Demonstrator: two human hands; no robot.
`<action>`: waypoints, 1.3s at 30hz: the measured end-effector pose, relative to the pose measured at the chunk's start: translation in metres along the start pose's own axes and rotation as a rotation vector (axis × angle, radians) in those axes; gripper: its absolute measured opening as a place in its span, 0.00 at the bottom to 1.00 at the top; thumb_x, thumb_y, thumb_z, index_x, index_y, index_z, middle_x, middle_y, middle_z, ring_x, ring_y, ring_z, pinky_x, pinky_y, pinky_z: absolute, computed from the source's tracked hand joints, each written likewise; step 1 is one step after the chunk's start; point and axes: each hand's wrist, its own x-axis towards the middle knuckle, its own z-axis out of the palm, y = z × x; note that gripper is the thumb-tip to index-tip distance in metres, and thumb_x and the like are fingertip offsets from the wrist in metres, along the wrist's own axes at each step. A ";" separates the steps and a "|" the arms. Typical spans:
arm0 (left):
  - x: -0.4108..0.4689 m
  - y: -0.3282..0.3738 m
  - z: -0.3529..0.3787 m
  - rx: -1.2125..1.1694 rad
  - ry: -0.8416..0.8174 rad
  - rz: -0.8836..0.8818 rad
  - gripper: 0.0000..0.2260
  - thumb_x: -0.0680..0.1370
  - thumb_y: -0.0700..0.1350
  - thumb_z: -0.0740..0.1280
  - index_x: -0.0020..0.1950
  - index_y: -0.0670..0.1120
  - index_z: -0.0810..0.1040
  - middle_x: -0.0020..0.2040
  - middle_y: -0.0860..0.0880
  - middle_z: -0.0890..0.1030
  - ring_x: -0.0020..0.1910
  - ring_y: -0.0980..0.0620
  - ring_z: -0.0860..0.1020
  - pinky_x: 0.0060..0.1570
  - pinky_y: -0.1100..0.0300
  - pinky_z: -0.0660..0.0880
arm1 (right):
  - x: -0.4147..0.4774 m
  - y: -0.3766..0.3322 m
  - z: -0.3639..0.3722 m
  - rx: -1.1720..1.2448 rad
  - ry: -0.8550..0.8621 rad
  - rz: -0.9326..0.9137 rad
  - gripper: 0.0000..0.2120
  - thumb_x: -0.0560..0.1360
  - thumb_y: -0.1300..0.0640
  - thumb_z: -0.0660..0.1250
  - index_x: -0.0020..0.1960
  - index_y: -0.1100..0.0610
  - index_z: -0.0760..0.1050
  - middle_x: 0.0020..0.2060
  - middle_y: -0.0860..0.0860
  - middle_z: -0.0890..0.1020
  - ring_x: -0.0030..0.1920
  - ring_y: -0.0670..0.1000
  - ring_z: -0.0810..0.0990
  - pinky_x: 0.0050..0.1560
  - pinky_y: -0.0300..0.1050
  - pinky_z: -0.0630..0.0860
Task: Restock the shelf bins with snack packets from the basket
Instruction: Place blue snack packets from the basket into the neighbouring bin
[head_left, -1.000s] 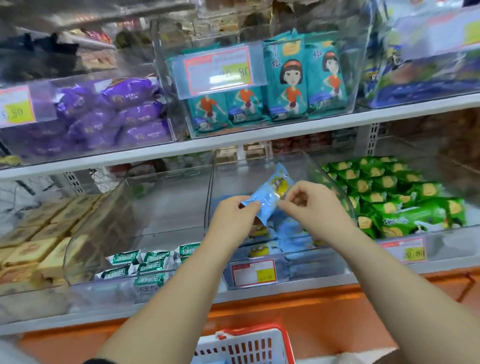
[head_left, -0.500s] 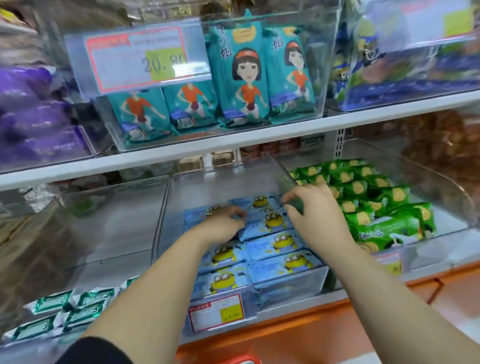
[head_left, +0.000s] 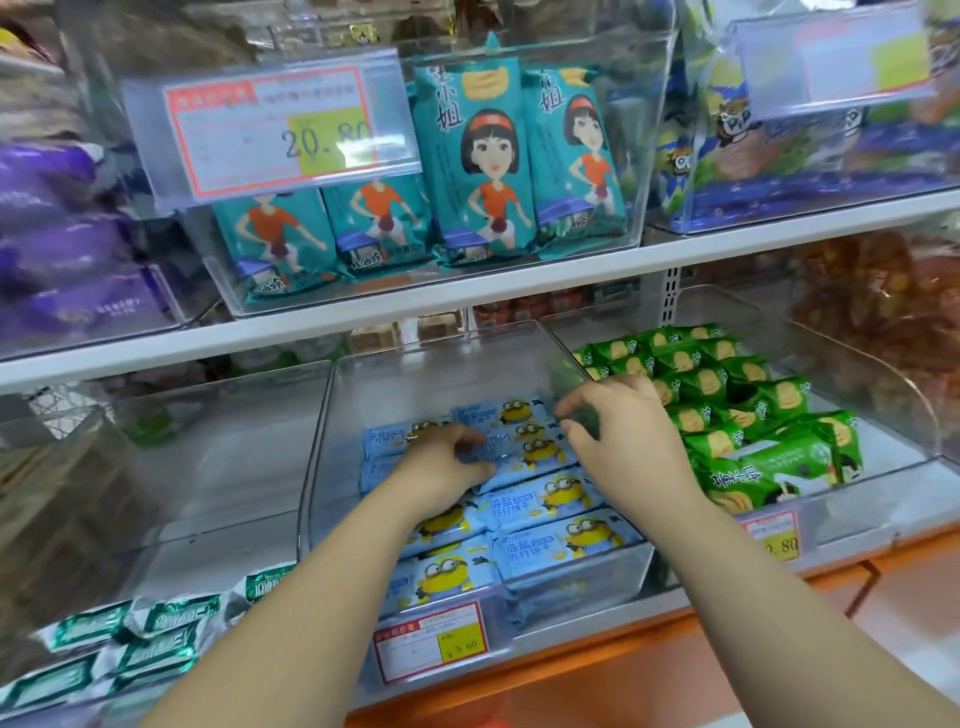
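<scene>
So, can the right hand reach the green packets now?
Probably yes: the right hand is beside the green packets; their bin is open on top, only a clear wall between.

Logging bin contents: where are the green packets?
Head view, lower shelf, right of centre: the green packets lie in the clear bin beside the blue packets, right of the right hand.

Snack packets in middle bin, fuller bin right, shelf above.
</scene>
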 end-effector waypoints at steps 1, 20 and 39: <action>-0.001 -0.001 0.000 0.014 0.000 0.010 0.20 0.78 0.51 0.71 0.69 0.52 0.73 0.68 0.52 0.74 0.55 0.56 0.73 0.40 0.69 0.69 | -0.001 0.000 0.001 -0.012 -0.004 -0.003 0.08 0.77 0.57 0.68 0.56 0.52 0.81 0.53 0.49 0.81 0.67 0.49 0.64 0.54 0.45 0.69; -0.026 -0.004 0.007 0.081 0.113 0.031 0.27 0.78 0.43 0.70 0.76 0.52 0.66 0.69 0.50 0.76 0.66 0.52 0.75 0.58 0.64 0.71 | 0.024 -0.010 0.058 -0.230 -0.620 -0.171 0.22 0.78 0.59 0.60 0.70 0.44 0.69 0.67 0.53 0.75 0.67 0.57 0.70 0.67 0.52 0.68; -0.035 -0.013 0.015 0.037 0.183 0.041 0.22 0.79 0.40 0.68 0.72 0.51 0.72 0.68 0.51 0.76 0.63 0.52 0.76 0.60 0.63 0.70 | 0.013 -0.022 0.043 -0.384 -0.597 -0.107 0.24 0.74 0.70 0.60 0.64 0.48 0.71 0.58 0.52 0.78 0.59 0.55 0.75 0.63 0.52 0.68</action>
